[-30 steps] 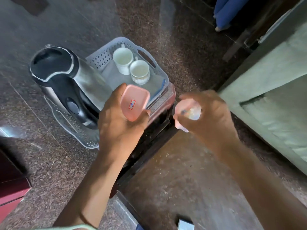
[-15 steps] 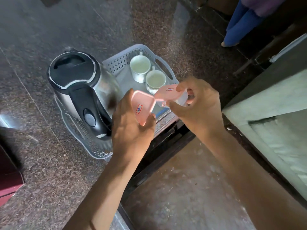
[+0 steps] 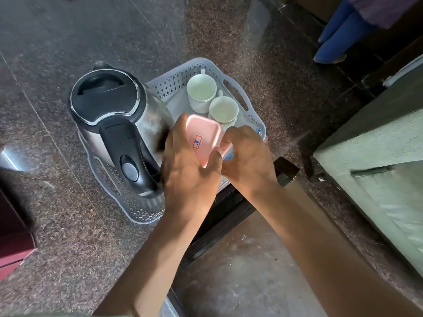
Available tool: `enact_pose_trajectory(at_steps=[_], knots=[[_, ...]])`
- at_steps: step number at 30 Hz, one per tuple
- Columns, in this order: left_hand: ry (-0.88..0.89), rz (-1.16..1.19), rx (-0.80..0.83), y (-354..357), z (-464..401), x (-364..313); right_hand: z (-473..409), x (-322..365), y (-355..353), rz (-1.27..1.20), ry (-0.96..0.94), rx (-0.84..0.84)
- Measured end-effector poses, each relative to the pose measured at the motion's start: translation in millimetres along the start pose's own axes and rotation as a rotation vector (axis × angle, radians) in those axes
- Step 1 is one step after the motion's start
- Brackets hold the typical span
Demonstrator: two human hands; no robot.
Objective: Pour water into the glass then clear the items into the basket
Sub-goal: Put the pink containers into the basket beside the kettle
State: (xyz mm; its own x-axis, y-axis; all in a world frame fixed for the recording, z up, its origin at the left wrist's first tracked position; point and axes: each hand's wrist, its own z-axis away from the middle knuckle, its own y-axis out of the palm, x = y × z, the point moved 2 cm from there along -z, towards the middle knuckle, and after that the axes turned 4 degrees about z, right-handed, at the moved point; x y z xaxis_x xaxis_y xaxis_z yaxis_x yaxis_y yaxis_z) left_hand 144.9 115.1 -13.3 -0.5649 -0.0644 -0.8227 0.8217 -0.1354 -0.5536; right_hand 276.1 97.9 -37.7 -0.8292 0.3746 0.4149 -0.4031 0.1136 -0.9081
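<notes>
I see my left hand grasping the pink lid, my right hand pinching its edge, two cups in the basket just beyond.

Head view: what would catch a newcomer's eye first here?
The steel kettle with its black lid, standing in the basket at left. Beside it, both hands meet over the basket's near edge: the left hand holds a pink lid. Two white cups sit behind.

Both forearms reach forward, converging; left hand back-up, fingers curled in a grip, thumb raised; right hand just beside it, knuckles up, fingers bent closed, touching left fingertips.
</notes>
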Motion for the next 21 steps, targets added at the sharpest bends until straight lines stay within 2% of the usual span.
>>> enact_pose_trajectory(at_steps=[5, 11, 17, 21], knots=[[0.000, 0.000, 0.015, 0, -1, 1, -6, 10, 6, 0.146, -0.057, 0.023], [0.002, 0.005, 0.029, -1, -3, 2, -6, 14, 12, 0.228, -0.025, 0.026], [0.018, 0.048, 0.027, 2, -4, 2, 3, 3, -1, 0.047, -0.072, 0.005], [0.013, 0.088, 0.006, 5, -8, 1, 23, -6, -16, -0.259, -0.053, -0.159]])
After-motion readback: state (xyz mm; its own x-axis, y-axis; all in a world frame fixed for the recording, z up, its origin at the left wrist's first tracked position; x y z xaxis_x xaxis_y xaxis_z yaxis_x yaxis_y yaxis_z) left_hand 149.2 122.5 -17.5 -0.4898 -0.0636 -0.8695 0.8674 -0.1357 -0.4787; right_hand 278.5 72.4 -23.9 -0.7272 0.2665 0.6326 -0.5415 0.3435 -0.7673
